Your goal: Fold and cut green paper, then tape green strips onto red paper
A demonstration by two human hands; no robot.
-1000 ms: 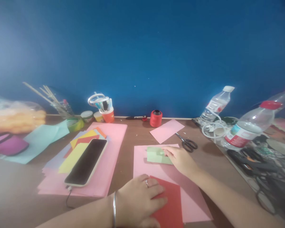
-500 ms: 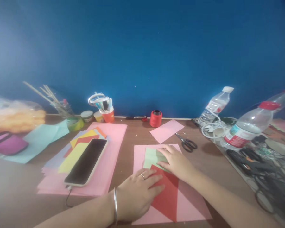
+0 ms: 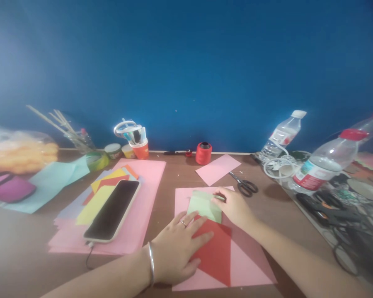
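Green sheet (image 3: 205,209), head view: lower centre of the frame, lying on a large pink sheet (image 3: 250,265). Right hand (image 3: 233,205): fingers and thumb closed on the green sheet's right edge, covering part of it. Red sheet (image 3: 217,248): below the green, meeting its near edge. Left hand (image 3: 178,248), with ring and bracelet (image 3: 151,263): fingers spread flat, gripping nothing, resting over the red sheet's left side and hiding it.

Surroundings. Scissors (image 3: 248,188), dark handles: right of centre, just beyond the right hand, tips by a small pink piece (image 3: 218,169). Red spool (image 3: 203,153): mid-frame, near the blue wall (image 3: 186,70). Phone (image 3: 113,211), cabled: left of centre, across a paper stack (image 3: 151,182), obstructing its coloured sheets. Orange cup (image 3: 139,149), filled: left of the spool. Red-capped bottle (image 3: 323,165): right of frame, among clutter.
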